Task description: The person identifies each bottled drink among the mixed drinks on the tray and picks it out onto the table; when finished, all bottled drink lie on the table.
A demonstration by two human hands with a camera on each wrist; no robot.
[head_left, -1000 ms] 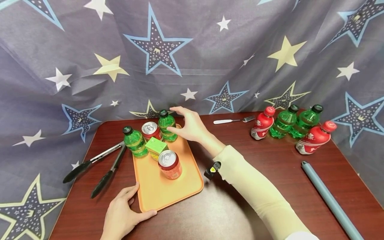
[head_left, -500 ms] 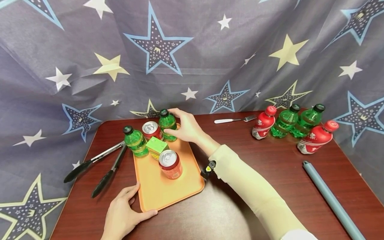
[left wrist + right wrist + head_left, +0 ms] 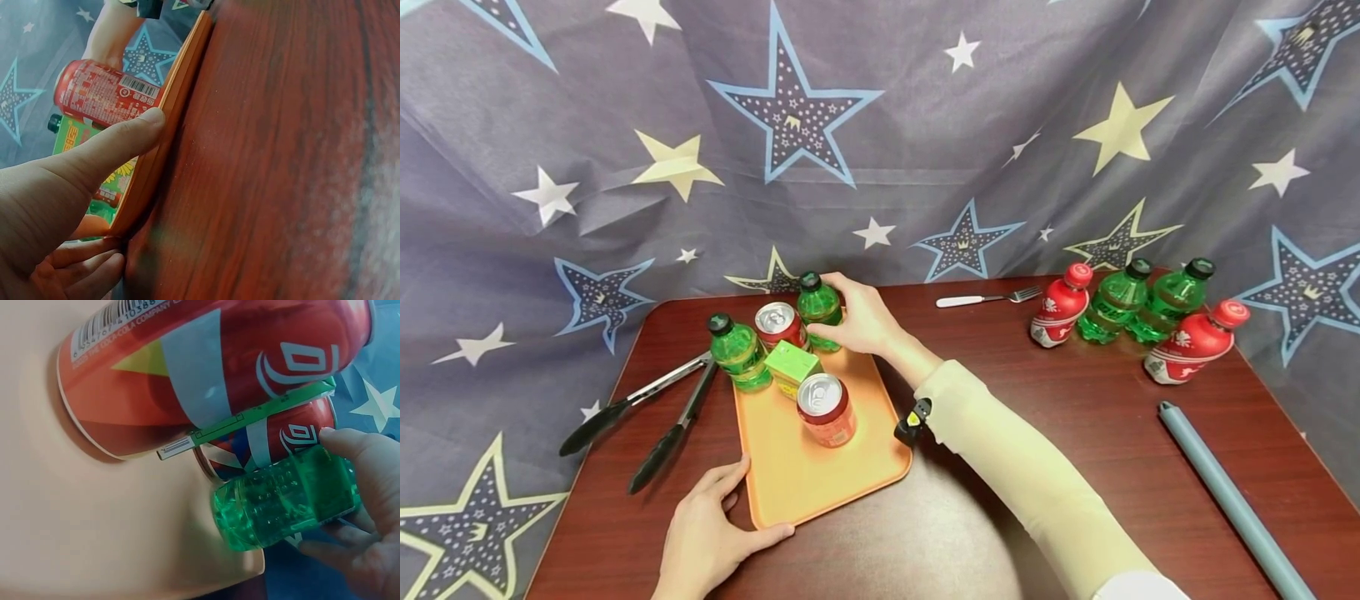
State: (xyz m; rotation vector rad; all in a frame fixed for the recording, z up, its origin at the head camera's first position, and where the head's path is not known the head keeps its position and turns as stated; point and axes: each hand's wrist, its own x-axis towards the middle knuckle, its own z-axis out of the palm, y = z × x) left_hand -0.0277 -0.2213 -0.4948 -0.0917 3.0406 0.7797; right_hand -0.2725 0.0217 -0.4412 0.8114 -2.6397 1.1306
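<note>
At the back right of the tray (image 3: 808,492), the right hand (image 3: 867,321), mostly closed, has hold of a green bottle (image 3: 822,309). The left hand (image 3: 703,532), spread wide, holds the tray's front left corner. The bottle could hit the red can (image 3: 782,325) close beside it, because room is tight. A green box (image 3: 792,364) and front can (image 3: 827,417) stand nearer the tray's middle; tongs (image 3: 672,433) lie left, 4 bottles (image 3: 1108,310) far right.

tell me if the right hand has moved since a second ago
Yes. Judged against the orange tray, the right hand has shifted slightly left in the head view, closing in on the green bottle at the tray's far right corner.
</note>
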